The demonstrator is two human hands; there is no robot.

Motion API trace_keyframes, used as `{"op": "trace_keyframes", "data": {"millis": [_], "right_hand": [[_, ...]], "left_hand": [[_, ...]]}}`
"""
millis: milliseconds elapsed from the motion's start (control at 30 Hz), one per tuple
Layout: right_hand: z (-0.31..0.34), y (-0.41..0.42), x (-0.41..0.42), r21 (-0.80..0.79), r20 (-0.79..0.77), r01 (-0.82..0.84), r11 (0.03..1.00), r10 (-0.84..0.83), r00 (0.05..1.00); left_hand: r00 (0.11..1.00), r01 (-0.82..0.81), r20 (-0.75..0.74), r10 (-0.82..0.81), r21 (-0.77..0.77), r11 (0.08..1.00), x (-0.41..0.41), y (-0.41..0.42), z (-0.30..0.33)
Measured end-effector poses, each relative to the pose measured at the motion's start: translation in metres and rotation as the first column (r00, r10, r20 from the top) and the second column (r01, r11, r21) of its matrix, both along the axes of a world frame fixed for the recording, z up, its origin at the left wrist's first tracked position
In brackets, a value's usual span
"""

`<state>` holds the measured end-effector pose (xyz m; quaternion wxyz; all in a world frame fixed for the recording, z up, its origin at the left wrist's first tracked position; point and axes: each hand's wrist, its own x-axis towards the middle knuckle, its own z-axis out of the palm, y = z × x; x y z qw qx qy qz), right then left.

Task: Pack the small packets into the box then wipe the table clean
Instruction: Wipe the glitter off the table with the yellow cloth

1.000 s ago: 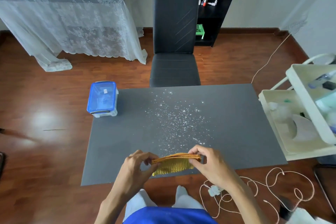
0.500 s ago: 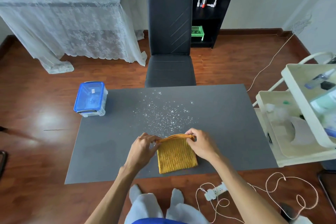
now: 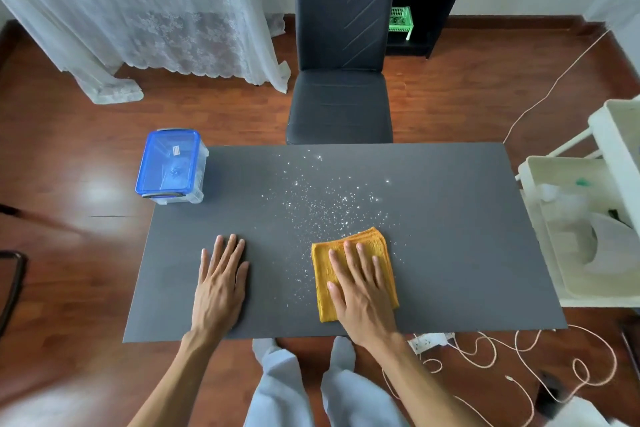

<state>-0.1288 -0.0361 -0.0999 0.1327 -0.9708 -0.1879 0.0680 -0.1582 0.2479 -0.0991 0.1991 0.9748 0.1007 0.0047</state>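
Note:
A folded orange cloth [image 3: 382, 246] lies on the dark grey table [image 3: 450, 236], right of centre near the front edge. My right hand [image 3: 360, 284] presses flat on the cloth with fingers spread. My left hand [image 3: 221, 284] rests flat on the bare table to the left, holding nothing. White specks of spilled powder [image 3: 322, 204] are scattered across the table's middle, just beyond the cloth. A clear plastic box with a blue lid [image 3: 171, 166], closed, stands at the table's far left corner.
A black chair [image 3: 341, 45] stands against the far side of the table. A white cart [image 3: 588, 229] with trays sits at the right edge. A power strip and pale cords [image 3: 485, 354] lie on the wooden floor at front right.
Both hands were pinching the cloth's top edge. Now the cloth lies flat further right under my right hand, and my left hand has let go and moved left onto the table.

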Motion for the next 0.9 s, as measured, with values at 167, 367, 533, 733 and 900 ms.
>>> {"op": "trace_keyframes", "data": {"millis": [167,367,533,733,900], "right_hand": [[-0.006,-0.052,0.033,-0.119,0.000,0.158,0.980,-0.159,0.987],[-0.005,0.047,0.069,-0.085,0.021,0.224,0.971,-0.223,0.975],[-0.012,0.053,-0.024,-0.040,0.036,-0.129,0.991,0.130,0.991],[-0.006,-0.054,0.009,-0.150,0.038,0.249,0.957,-0.246,0.969],[-0.004,0.048,0.058,-0.049,0.076,0.233,0.971,-0.229,0.970]], "left_hand": [[1.000,0.027,0.004,-0.028,0.014,1.000,0.006,0.007,-0.001],[0.999,0.039,0.016,-0.038,-0.008,0.999,0.008,0.012,-0.010],[0.999,0.042,-0.006,-0.042,-0.003,0.999,0.007,0.012,-0.006],[0.999,0.039,-0.010,-0.039,-0.008,0.999,0.008,0.010,-0.005],[0.999,0.041,0.004,-0.041,-0.007,0.999,0.008,0.012,-0.009]]}}
